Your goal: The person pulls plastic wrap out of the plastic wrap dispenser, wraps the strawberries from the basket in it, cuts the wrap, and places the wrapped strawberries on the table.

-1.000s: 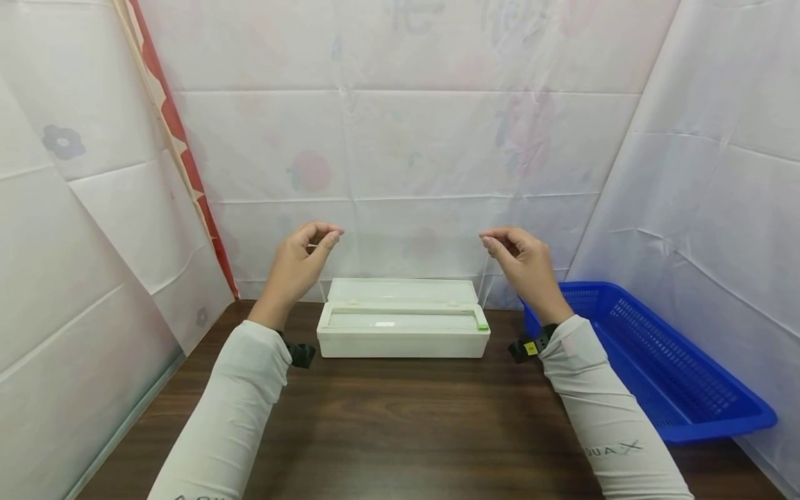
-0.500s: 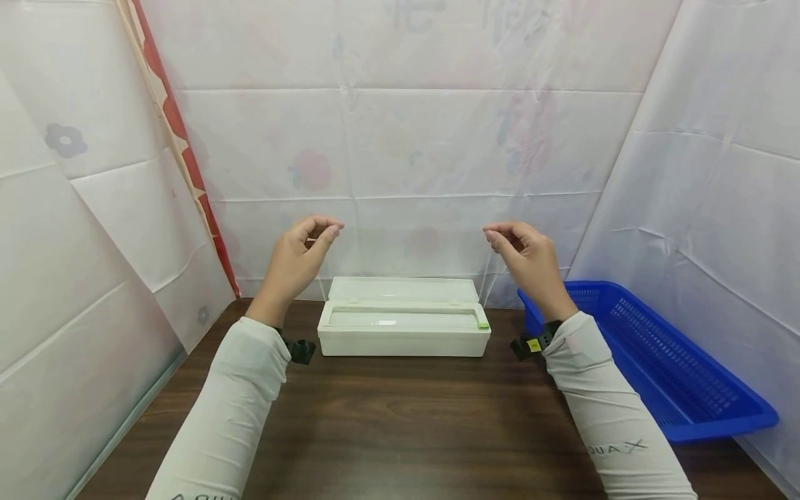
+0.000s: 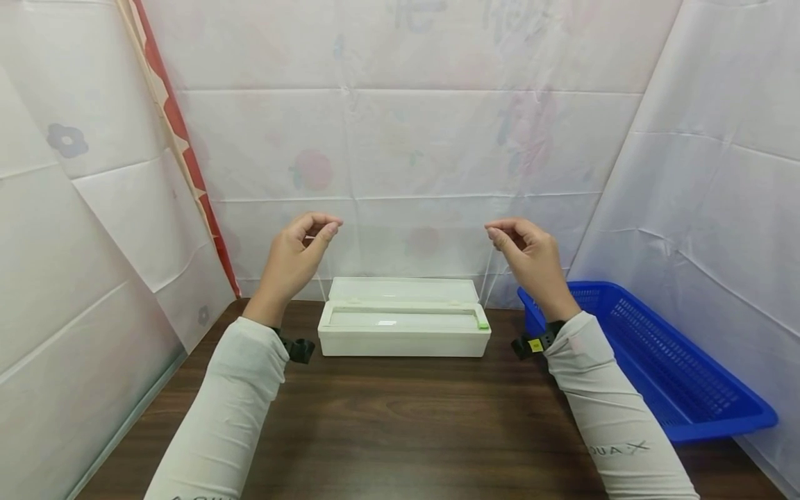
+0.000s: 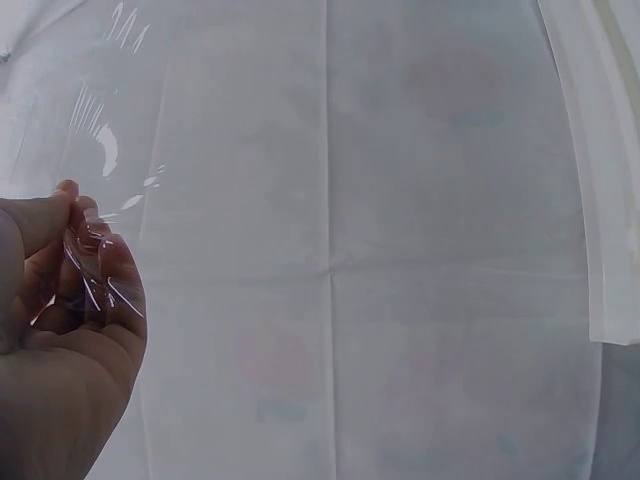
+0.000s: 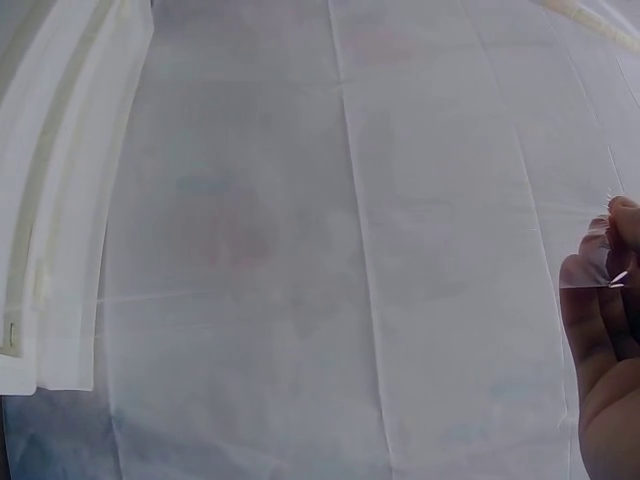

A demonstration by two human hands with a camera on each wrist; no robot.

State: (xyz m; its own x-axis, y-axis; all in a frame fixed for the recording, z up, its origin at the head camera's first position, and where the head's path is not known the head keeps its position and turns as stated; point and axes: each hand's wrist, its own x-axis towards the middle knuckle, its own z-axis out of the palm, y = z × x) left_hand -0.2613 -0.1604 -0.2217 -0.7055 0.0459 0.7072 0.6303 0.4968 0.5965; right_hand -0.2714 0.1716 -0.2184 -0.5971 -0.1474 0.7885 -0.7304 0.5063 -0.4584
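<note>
Clear cling film stretches between my two hands, its glints and creases showing in the left wrist view. My left hand pinches one corner of it between thumb and fingers. Opposite, my right hand pinches the other corner, where a crumpled bit of film lies over the fingers. Below and between the hands stands a white cling film dispenser with its lid tipped back. The film's side edges run down from both hands toward the dispenser. A green slider sits at its right end.
A blue plastic basket stands at the right, beside my right forearm. Under everything is a dark wood table. White printed sheeting walls in the back and both sides.
Both hands have risen slightly and drawn a little farther apart, still pinching the cling film. The dispenser stays in place.
</note>
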